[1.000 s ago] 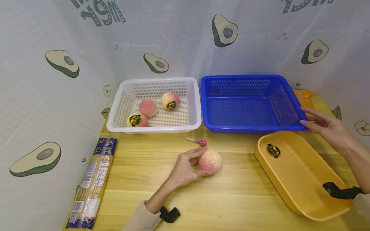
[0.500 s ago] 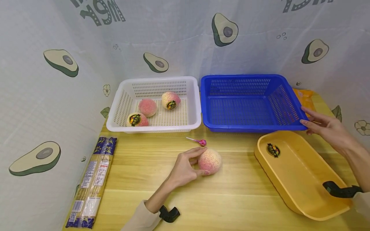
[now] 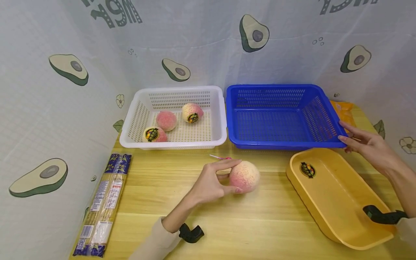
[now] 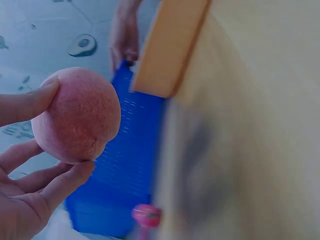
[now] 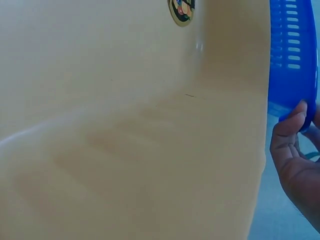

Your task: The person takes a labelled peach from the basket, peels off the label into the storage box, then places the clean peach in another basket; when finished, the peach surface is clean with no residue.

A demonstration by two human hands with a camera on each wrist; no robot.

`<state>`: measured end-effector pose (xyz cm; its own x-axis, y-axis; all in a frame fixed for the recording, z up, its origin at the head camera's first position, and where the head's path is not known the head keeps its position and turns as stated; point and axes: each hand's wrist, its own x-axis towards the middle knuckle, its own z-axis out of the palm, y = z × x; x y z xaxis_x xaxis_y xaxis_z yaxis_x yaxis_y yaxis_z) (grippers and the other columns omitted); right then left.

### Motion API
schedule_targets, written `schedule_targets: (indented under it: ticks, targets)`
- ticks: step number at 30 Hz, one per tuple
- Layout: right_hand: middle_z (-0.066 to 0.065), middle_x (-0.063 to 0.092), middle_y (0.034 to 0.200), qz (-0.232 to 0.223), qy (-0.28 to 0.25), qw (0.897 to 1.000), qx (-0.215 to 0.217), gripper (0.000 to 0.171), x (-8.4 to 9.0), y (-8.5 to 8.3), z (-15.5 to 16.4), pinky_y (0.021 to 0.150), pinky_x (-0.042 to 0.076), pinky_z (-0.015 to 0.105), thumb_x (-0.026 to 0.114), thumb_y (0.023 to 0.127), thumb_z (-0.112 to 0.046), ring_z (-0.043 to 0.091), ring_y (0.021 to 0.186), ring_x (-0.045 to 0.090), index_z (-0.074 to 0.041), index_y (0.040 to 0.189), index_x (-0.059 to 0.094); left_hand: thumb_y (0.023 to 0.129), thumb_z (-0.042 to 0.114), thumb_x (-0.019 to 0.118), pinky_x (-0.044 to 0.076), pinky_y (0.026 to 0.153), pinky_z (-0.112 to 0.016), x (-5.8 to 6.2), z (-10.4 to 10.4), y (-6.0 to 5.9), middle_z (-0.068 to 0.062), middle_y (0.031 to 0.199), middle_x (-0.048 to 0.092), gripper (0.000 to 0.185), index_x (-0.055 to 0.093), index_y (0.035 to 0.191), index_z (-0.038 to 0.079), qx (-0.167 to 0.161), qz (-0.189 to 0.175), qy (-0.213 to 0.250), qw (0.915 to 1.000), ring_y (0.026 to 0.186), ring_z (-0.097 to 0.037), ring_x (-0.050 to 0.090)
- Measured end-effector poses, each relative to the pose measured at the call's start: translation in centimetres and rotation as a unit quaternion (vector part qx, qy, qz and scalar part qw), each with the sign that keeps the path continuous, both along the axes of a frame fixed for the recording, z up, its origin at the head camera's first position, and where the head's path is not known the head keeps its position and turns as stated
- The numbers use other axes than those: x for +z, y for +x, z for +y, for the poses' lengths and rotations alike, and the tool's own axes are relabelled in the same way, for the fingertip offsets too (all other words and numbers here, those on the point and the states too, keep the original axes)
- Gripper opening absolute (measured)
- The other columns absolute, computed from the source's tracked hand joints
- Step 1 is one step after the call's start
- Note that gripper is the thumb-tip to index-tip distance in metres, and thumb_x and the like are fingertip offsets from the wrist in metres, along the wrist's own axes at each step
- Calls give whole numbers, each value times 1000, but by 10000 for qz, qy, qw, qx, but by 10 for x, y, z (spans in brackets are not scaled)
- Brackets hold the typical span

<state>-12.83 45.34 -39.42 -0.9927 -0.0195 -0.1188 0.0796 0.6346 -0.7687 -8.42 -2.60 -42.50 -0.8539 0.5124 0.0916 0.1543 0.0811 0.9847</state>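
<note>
My left hand (image 3: pixel 209 182) grips a pink and cream peach (image 3: pixel 245 177) between thumb and fingers, lifted above the wooden table. In the left wrist view the peach (image 4: pixel 77 115) shows its reddish side, thumb on one side and fingertips on the other. At the right, my right hand (image 3: pixel 370 144) pinches the near right corner of the blue basket (image 3: pixel 269 143); the right wrist view shows thumb and fingers on its rim. The white basket (image 3: pixel 175 145) on the left holds three peaches, among them a pink one (image 3: pixel 166 121).
A yellow tub (image 3: pixel 338 195) stands at the right, under my right forearm. Partly hidden behind my left hand lies a lollipop (image 3: pixel 217 157). Packaged noodles (image 3: pixel 102 206) lie along the left table edge. An orange packet (image 3: pixel 343 112) sits behind the blue basket's right side.
My left hand has raised the peach off the table and shifted it slightly right, now covering part of the lollipop. The right hand keeps its hold on the blue basket's corner.
</note>
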Motion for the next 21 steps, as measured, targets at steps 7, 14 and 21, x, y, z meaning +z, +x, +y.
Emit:
schedule_targets:
  ticks: [7, 14, 21]
  targets:
    - [-18, 60, 90, -3, 116, 9999, -28, 65, 2, 0, -1, 65, 49, 14, 51, 110, -23, 7, 75, 60, -15, 165, 20, 74, -3, 89, 63, 91, -29, 65, 6, -29, -12, 148, 61, 73, 63, 142, 5, -237, 691, 192, 9971, 129, -26, 65]
    - [-16, 59, 92, -39, 115, 9999, 35, 65, 3, -1, -2, 65, 51, 17, 51, 110, -22, 9, 76, 59, -11, 165, 18, 78, 4, 89, 59, 101, -29, 119, 20, -91, -5, 146, 64, 70, 63, 143, 11, 150, 1019, -102, 9946, 129, -16, 63]
    - [-17, 59, 94, -51, 215, 9997, 77, 65, 5, 0, -3, 66, 51, 16, 50, 110, -21, 9, 77, 59, -5, 164, 18, 79, 6, 88, 61, 93, -25, 134, 40, -159, -10, 141, 67, 67, 64, 141, 9, 422, 1077, -575, 9916, 119, -22, 70]
